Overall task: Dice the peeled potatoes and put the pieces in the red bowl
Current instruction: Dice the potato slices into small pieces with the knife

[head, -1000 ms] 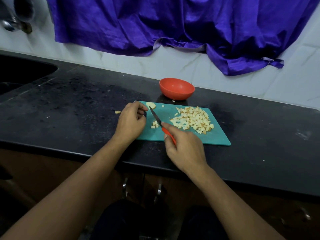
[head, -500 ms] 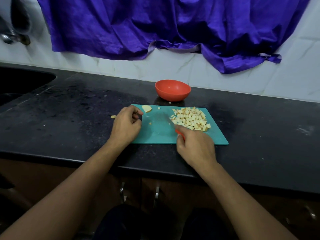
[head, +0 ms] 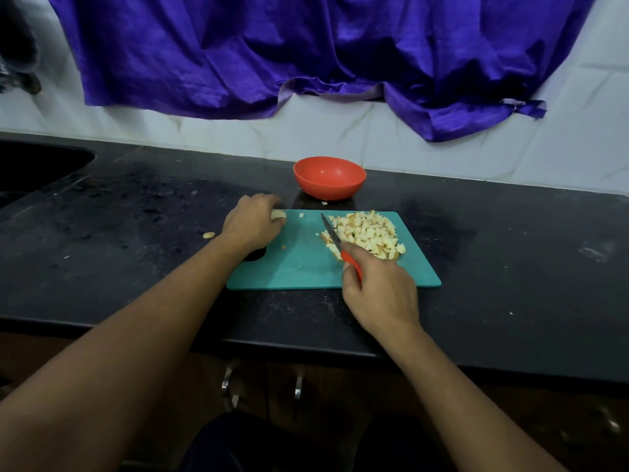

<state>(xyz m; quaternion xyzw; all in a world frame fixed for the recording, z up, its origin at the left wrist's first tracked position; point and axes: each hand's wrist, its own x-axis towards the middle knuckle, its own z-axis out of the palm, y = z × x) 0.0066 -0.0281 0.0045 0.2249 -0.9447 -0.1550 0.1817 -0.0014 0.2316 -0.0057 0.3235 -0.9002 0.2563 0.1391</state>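
A teal cutting board (head: pixel 299 267) lies on the black counter. A heap of diced potato (head: pixel 369 233) covers its far right part. My right hand (head: pixel 379 294) grips the red-handled knife (head: pixel 335 240), whose blade rests against the heap's left side. At the board's far left corner my left hand (head: pixel 253 221) curls over a pale potato slice (head: pixel 278 215), mostly hiding it. Behind the board stands the red bowl (head: pixel 329 177), with nothing visible inside it.
A stray potato bit (head: pixel 208 235) lies on the black counter (head: pixel 136 240) left of the board. A dark sink (head: pixel 37 168) is set in at the far left. Purple cloth (head: pixel 306 52) hangs over the white tiled wall behind.
The knife swept the small cut pieces rightward into the big heap. My left hand moved up to the potato slice at the board's far left corner and closed over it.
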